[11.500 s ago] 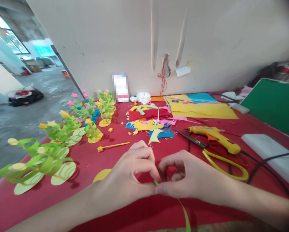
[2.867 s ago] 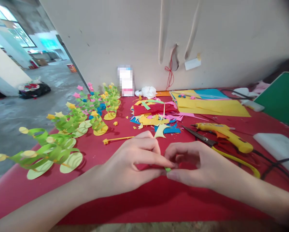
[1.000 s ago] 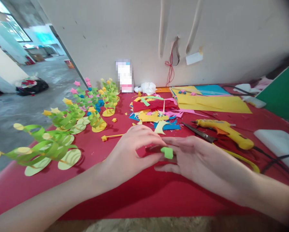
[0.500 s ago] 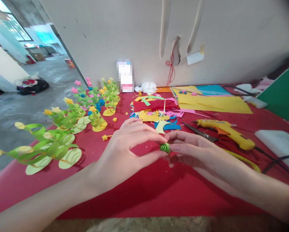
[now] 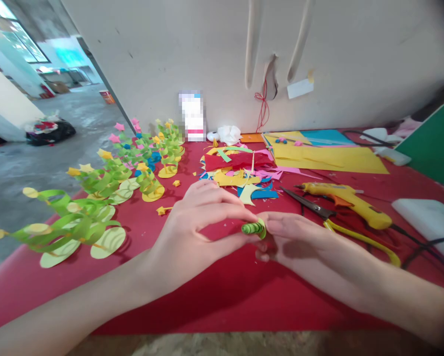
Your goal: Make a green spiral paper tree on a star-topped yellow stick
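Between my two hands, just above the red table (image 5: 222, 301), is a tightly coiled green paper spiral (image 5: 252, 228) with a pale yellow-green edge on its right side. My left hand (image 5: 210, 222) pinches it between thumb and index finger from the left. From the right, the thumb and curled fingers of my right hand (image 5: 296, 237) close on the same coil. Scissors with yellow handles (image 5: 327, 215) lie to the right, partly behind my right hand. A small yellow paper star (image 5: 162, 211) rests beyond my left wrist.
Green spiral paper plants (image 5: 66, 222) on round bases stand at the left. Colourful paper scraps (image 5: 240, 173) are heaped behind my hands. A yellow glue gun (image 5: 348, 200) with a black cable lies at the right, near a white block (image 5: 429, 222). Yellow sheets (image 5: 329, 158) lie at the back.
The coil has turned so its length lies sideways and its pale edge shows. My right hand has shifted slightly down and its fingers have rolled, uncovering more of the scissors.
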The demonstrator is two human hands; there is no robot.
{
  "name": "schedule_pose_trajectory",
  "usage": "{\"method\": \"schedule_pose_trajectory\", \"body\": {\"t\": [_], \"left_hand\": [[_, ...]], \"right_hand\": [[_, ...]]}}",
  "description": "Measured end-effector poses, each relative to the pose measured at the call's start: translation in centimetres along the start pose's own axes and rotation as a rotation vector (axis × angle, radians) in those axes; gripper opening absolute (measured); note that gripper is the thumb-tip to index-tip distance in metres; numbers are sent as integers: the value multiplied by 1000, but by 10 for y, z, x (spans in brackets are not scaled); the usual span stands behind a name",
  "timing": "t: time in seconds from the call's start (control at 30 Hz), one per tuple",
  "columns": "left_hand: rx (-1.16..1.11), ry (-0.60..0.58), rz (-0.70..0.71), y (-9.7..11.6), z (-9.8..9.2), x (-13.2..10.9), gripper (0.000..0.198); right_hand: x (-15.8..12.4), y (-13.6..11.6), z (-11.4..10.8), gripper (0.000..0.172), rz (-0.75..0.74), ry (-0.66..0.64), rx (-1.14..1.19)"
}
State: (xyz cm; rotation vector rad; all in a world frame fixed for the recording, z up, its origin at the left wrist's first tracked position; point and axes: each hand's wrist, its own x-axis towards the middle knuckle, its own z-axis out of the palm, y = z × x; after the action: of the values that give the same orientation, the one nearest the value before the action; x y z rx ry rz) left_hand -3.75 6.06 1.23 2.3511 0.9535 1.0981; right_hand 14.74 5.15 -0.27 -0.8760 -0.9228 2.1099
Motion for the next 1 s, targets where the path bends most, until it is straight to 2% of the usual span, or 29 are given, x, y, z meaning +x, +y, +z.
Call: {"method": "schedule_pose_trajectory", "body": {"t": [0.1, 0.3, 0.6, 0.83, 1.0], "left_hand": [[-29, 33, 29, 1, 2, -1, 20], [-35, 78, 48, 1, -1, 0, 11], [3, 168, 114, -1, -13, 2, 24], [-11, 159, 107, 1, -15, 2, 26], [-50, 291, 131, 1, -16, 0, 35]], "right_hand": [[-1, 1, 0, 12, 15, 44, -9], [0, 2, -2, 11, -1, 77, 16], [4, -1, -1, 11, -73, 206, 111], [4, -2, -3, 11, -52, 155, 166], [5, -2, -5, 9, -57, 196, 168]]}}
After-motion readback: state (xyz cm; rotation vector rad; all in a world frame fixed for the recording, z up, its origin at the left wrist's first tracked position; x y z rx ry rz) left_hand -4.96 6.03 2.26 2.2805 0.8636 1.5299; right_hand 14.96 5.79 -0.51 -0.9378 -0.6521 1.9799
